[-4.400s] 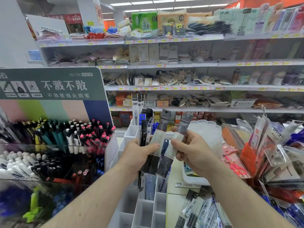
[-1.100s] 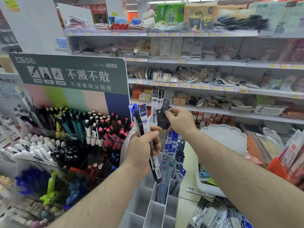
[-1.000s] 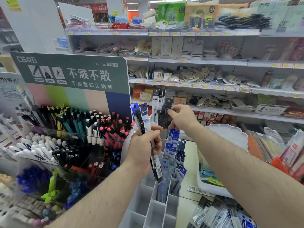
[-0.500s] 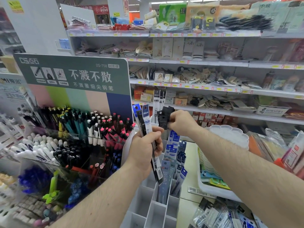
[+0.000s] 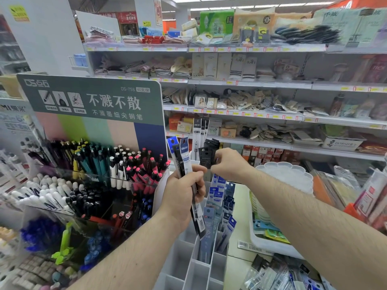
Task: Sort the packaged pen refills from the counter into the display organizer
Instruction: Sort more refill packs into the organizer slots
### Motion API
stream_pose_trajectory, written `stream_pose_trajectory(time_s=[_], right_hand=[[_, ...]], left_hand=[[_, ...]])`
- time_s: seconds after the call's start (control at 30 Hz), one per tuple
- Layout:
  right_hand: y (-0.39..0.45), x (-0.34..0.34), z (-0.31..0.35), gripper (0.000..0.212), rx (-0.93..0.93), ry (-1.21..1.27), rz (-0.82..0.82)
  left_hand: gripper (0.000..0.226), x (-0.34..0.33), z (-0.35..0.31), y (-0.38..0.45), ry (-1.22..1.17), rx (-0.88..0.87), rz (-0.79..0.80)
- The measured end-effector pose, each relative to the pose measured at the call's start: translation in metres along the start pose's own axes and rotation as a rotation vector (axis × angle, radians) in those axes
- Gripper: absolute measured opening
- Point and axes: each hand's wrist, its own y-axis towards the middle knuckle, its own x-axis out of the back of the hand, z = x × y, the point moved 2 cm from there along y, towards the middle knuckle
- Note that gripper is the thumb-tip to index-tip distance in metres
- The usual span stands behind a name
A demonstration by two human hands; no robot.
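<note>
Gripping a fan of packaged pen refills upright at frame centre, the left hand is curling its fingers round their middles, long axes running near vertical. The right hand, just right of it and higher, is pinching a dark refill pack over the rear compartments of the display organizer, where more packs are standing. That pack is hanging lengthwise, directly above the slots, so a straight drop looks likely. Loose packs are lying on the counter at lower right.
</note>
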Motion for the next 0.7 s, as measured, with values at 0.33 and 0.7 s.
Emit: stream_pose_trajectory(time_s=[0.33, 0.7], right_hand=[[0.01, -0.001, 0.007, 0.017, -0.111, 0.377, 0.072], [0.009, -0.01, 0.001, 0.015, -0.133, 0.232, 0.033]], left_hand=[[0.026, -0.001, 0.0, -0.001, 0.024, 0.0, 0.001], [0.027, -0.001, 0.0, -0.001, 0.023, 0.003, 0.016]])
